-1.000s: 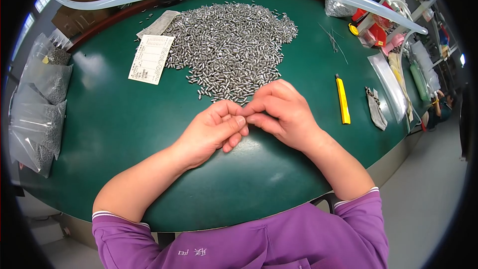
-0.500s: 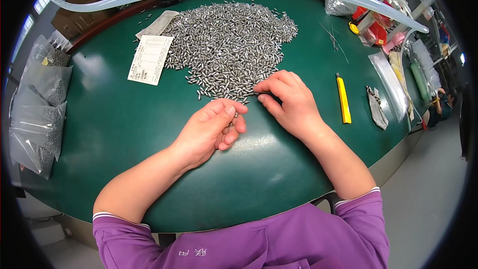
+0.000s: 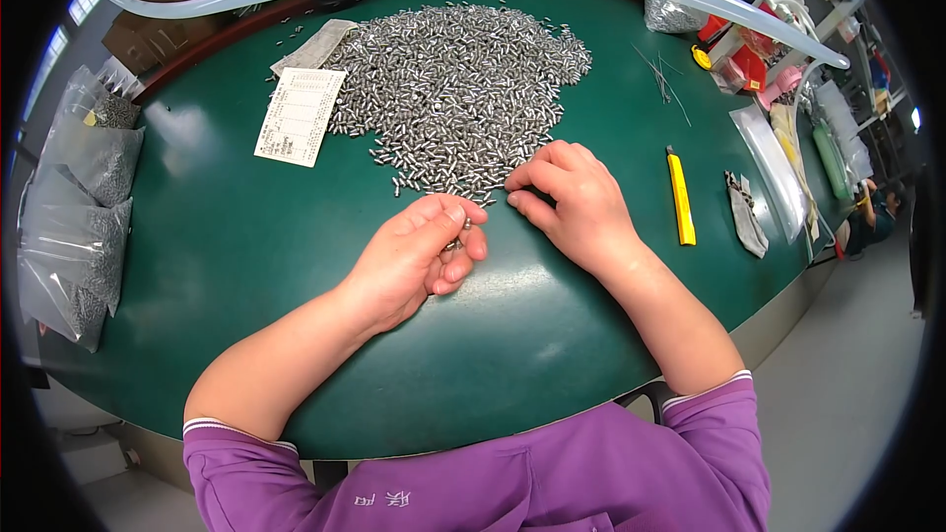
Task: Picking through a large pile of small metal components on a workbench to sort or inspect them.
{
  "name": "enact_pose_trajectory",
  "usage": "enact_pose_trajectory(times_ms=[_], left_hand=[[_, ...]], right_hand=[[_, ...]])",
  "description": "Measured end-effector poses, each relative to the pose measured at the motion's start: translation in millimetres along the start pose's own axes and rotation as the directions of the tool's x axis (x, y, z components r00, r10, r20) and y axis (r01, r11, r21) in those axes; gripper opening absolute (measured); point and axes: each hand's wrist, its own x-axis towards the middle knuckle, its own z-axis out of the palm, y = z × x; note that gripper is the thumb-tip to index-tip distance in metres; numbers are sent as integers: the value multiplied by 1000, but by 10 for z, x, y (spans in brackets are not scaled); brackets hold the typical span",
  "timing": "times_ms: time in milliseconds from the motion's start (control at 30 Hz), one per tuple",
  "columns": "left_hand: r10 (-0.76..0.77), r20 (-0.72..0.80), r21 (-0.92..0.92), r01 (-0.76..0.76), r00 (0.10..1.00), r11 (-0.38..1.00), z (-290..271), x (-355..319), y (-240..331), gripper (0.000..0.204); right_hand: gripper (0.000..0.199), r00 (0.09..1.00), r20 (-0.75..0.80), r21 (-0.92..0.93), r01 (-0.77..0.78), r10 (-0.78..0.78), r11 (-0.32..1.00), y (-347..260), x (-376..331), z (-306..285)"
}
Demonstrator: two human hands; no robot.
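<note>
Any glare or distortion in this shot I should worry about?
Head view: a pale glare patch on the green tabletop beside the left hand, another near the plastic bags; head view: fisheye bends edges and blackens the corners; head view: the metal-part pile looks fairly crisp.

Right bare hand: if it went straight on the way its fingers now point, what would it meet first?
The right hand would probably first meet the near edge of the heap of small, shiny, silver metal pieces; depth is unclear there, so they may already touch.
</note>
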Motion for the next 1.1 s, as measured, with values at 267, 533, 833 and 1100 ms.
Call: enact_pose_trajectory(times_ms=[267, 533, 833, 1100], left_hand=[[21, 4, 5, -21, 1000, 1000, -13, 7, -20, 18], [52, 38, 10, -53, 998, 999, -20, 14, -35, 16], [79, 110, 4, -80, 991, 997, -59, 34, -45, 20], [61, 158, 72, -73, 986, 995, -55, 20, -43, 19]], right_hand=[[11, 1000, 8, 50, -15, 15, 999, -43, -25, 31], [16, 986, 89, 379, -163, 139, 911, -194, -57, -31], [16, 1000, 16, 549, -18, 10, 836, -273, -49, -17], [12, 962, 258, 784, -265, 93, 562, -231, -75, 15]])
